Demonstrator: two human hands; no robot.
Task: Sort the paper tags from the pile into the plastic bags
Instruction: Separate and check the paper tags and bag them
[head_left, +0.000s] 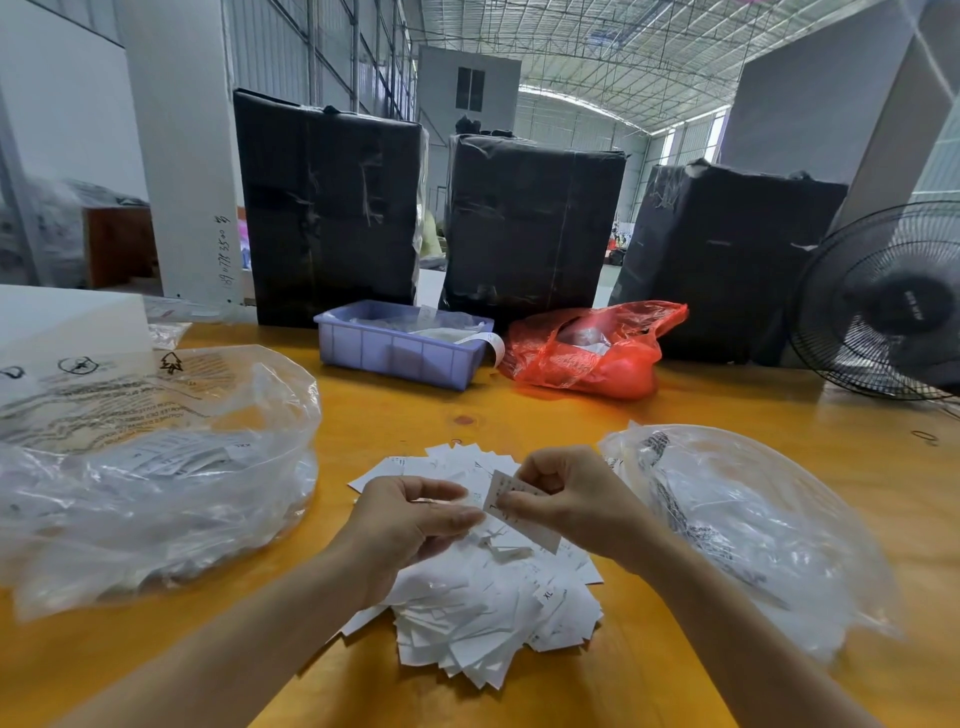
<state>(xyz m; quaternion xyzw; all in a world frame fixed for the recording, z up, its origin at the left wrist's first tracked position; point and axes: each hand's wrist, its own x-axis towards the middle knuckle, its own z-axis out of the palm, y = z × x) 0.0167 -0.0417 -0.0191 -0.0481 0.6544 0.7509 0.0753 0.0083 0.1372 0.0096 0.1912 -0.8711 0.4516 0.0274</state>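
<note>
A pile of white paper tags (483, 613) lies on the yellow table in front of me. My right hand (566, 499) pinches one white tag (524, 514) above the pile, printed side toward me. My left hand (410, 519) hovers beside it with thumb and fingers curled at the tag's left edge; whether it grips the tag is unclear. A large clear plastic bag (150, 467) holding tags sits to the left. A second clear plastic bag (737, 525) lies to the right of the pile.
Behind the pile stand a lilac plastic bin (400, 348) and a red plastic bag (597, 353). Three black-wrapped bales (530, 218) line the table's far edge. A black fan (883, 301) stands at the far right. A rubber band (924, 436) lies near it.
</note>
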